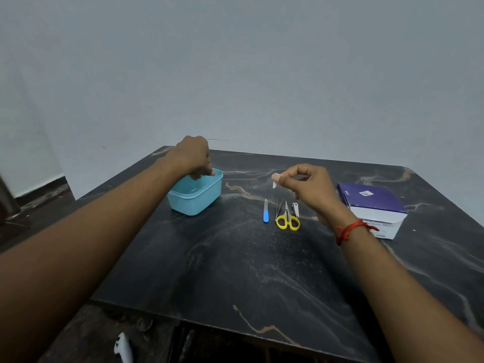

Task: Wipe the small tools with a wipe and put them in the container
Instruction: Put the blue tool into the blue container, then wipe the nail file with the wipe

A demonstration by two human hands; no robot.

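My left hand (192, 158) hangs over the far rim of the light blue container (195, 199), fingers curled down into it; I cannot tell whether they grip the rim or hold anything. Raised above the tools, my right hand (307, 186) pinches a small white wipe (275, 180) between thumb and fingertips. On the table lie a blue-handled nail file (265, 214), thin tweezers (279, 209), yellow-handled scissors (288, 218) and a small nail clipper (296, 209), side by side. A red thread circles my right wrist.
A purple and white box (372, 208) stands at the right of the dark marble table (235, 271). A pale wall rises behind. A white object (123, 348) lies on the floor below the table's near left edge.
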